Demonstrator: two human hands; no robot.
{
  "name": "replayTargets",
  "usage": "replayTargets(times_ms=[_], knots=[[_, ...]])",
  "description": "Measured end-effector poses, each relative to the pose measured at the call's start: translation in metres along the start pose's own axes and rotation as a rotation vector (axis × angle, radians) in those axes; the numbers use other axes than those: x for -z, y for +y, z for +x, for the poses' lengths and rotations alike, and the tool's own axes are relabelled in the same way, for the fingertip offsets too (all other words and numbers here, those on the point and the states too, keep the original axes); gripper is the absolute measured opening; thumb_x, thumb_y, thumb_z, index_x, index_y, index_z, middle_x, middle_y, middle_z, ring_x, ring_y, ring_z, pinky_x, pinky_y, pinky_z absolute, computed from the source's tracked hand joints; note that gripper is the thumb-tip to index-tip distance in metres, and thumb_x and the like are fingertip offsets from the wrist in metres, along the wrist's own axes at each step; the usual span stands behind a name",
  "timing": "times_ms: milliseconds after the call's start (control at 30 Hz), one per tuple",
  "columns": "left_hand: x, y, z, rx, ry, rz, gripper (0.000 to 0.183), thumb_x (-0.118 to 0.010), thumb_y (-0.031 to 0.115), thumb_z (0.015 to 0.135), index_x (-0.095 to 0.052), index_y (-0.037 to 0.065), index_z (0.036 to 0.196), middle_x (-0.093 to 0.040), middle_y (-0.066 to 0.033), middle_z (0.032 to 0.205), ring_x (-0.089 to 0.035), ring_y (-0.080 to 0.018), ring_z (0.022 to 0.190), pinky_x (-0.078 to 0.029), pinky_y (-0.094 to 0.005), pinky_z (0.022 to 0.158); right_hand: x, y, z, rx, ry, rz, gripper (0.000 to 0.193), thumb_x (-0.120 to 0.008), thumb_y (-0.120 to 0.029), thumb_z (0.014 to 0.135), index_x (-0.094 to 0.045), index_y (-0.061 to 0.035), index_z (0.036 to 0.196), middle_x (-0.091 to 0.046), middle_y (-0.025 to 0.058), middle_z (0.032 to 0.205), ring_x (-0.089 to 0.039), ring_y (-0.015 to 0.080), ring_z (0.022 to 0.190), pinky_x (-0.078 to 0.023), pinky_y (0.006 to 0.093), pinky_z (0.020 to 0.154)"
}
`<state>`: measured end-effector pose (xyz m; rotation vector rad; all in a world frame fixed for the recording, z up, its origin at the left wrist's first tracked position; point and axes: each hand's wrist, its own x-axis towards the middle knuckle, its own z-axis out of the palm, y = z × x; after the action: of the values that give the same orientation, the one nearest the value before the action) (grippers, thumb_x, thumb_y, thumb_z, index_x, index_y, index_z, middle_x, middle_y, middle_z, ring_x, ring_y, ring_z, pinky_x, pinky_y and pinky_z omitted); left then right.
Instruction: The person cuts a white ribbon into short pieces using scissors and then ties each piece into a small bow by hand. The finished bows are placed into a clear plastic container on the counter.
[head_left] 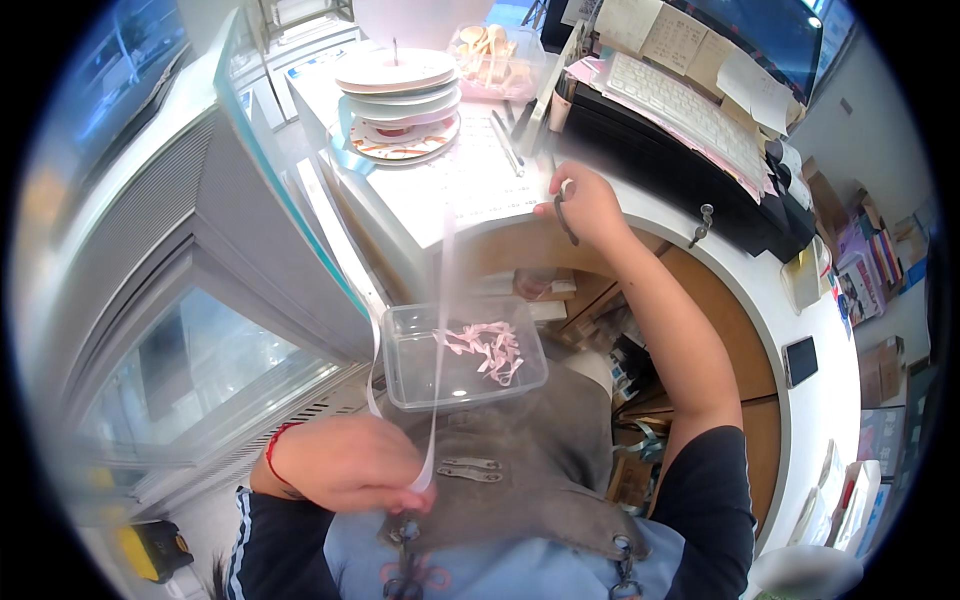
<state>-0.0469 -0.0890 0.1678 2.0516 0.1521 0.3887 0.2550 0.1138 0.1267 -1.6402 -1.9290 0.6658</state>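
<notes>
Left hand [352, 465], lower centre, pinches pale ribbon [430, 462]; steady tension should prevent twisting. Right hand [590, 207], upper centre, curls; whether it holds anything is unclear.

Seeing a white keyboard [688, 108] lying on a big black box [645, 150], with paper notes [700, 55] hanging behind it near a dark screen [792, 32]. Spotting keys [703, 223] sitting just beside the black box and a phone [800, 361] lying on the curved white desk [822, 405]. Finding wooden spoons [489, 42] resting in a clear tub [490, 92].
</notes>
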Motion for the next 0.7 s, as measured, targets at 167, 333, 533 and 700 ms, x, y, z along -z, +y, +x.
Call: replayTargets(times_ms=[167,333,533,700], knots=[[-0.004,-0.008,-0.005,-0.177,-0.141,-0.315,0.017,-0.049,0.016,0.092,-0.06,0.003,0.09,-0.061,-0.0062,0.076,-0.057,-0.0264,0.07,-0.043,-0.0361,0.062,0.002,-0.013,0.004,-0.081,-0.211,0.13,0.016,-0.064,0.001,0.07,-0.053,0.0004,0.082,-0.056,0.0049,0.061,-0.05,0.0104,0.046,-0.039,0.027,0.039],[-0.004,-0.008,0.004,-0.091,-0.025,-0.392,0.019,-0.05,0.016,0.092,-0.061,0.002,0.086,-0.06,-0.007,0.075,-0.057,-0.0251,0.066,-0.043,-0.0343,0.059,0.007,-0.007,0.006,-0.018,-0.179,0.071,0.017,-0.066,-0.004,0.068,-0.059,0.0011,0.082,-0.062,0.0074,0.067,-0.055,0.0114,0.052,-0.042,0.0266,0.044],[-0.014,-0.012,0.016,0.012,-0.047,-0.459,0.02,-0.048,0.014,0.092,-0.061,0.002,0.084,-0.059,-0.0064,0.068,-0.057,-0.0212,0.059,-0.043,-0.0313,0.055,-0.004,-0.013,-0.002,0.039,-0.053,0.168,0.021,-0.075,-0.015,0.069,-0.059,-0.0006,0.07,-0.061,0.0073,0.062,-0.058,0.0144,0.053,-0.045,0.0273,0.051],[-0.042,-0.026,0.034,0.153,-0.117,-0.531,0.02,-0.044,0.016,0.094,-0.058,0.004,0.086,-0.054,-0.0038,0.063,-0.055,-0.0186,0.057,-0.042,-0.0292,0.055,-0.014,-0.018,0.003,-0.045,0.035,0.21,0.014,-0.065,-0.012,0.074,-0.058,-0.0006,0.074,-0.059,0.0088,0.059,-0.057,0.0171,0.045,-0.045,0.0306,0.047]])
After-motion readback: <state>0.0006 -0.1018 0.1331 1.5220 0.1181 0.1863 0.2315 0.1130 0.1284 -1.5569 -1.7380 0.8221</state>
